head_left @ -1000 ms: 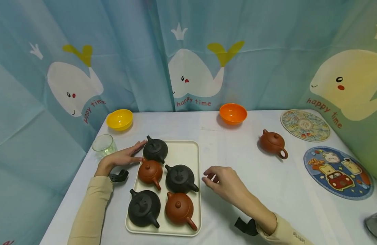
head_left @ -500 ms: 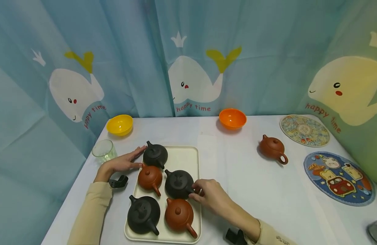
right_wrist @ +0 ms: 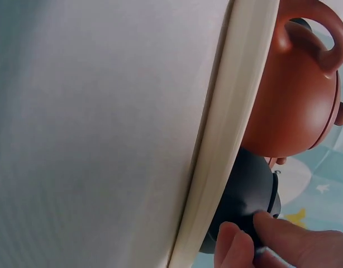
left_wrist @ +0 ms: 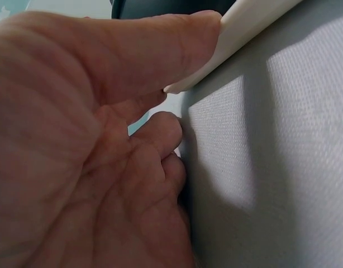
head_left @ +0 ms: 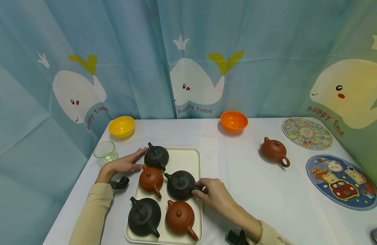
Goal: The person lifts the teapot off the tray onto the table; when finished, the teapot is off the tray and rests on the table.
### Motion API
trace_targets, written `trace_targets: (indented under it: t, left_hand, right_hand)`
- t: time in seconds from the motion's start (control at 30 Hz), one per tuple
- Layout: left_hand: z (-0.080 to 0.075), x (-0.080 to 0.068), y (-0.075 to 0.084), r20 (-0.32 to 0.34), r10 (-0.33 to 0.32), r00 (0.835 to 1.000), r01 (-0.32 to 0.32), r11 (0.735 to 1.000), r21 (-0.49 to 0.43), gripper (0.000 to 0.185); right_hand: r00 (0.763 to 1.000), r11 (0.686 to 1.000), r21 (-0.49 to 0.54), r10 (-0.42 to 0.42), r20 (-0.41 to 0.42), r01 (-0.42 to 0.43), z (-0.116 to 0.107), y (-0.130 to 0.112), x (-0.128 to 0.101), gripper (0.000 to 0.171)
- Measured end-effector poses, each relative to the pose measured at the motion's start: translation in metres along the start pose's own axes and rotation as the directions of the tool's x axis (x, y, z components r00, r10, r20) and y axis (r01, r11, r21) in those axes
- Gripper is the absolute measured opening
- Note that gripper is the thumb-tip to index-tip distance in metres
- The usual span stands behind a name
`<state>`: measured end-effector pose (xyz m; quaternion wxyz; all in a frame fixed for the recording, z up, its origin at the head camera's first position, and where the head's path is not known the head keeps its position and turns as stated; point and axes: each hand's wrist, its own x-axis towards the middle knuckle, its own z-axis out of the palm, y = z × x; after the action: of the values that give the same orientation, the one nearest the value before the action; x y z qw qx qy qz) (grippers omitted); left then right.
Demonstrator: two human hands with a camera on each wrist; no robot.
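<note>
Five teapots crowd the tray (head_left: pixel 179 154); right hand (head_left: pixel 214 195) pinches the middle black teapot (head_left: pixel 180 184) handle, brown teapot (head_left: pixel 180 217) adjacent; left hand (head_left: pixel 122 165) rests flat against the rim.

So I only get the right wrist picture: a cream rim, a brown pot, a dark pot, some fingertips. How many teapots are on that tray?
Observer: The head view shows five on the tray: three black and two brown.
Operator: Which one are those fingers on?
Observer: The right hand pinches the handle of the middle black teapot, on the tray's right side.
Operator: And the other hand?
Observer: The left hand lies with straight fingers along the tray's left edge, beside the far black teapot.
</note>
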<state>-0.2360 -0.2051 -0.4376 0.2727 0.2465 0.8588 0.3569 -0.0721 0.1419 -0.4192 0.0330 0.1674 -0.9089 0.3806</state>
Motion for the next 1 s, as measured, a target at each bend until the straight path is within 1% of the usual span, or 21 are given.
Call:
trace_targets:
  t: [0.37, 0.8, 1.0]
  left_hand:
    - [-0.001, -0.001, 0.000, 0.006, -0.001, 1.000, 0.001, 1.000, -0.013, 0.084]
    - [-0.001, 0.002, -0.003, 0.015, -0.003, 1.000, 0.003, 1.000, -0.014, 0.087]
    - [-0.001, 0.002, -0.003, 0.015, -0.010, 1.000, 0.010, 1.000, -0.019, 0.087]
  right_hand:
    - [0.996, 1.000, 0.005, 0.000, -0.086, 0.000, 0.000, 0.001, 0.000, 0.008]
    - [0.986, 0.997, 0.006, 0.072, -0.152, -0.072, -0.014, 0.006, 0.004, 0.006]
    - [0.976, 0.993, -0.006, 0.113, -0.188, -0.117, -0.022, 0.010, 0.006, 0.006]
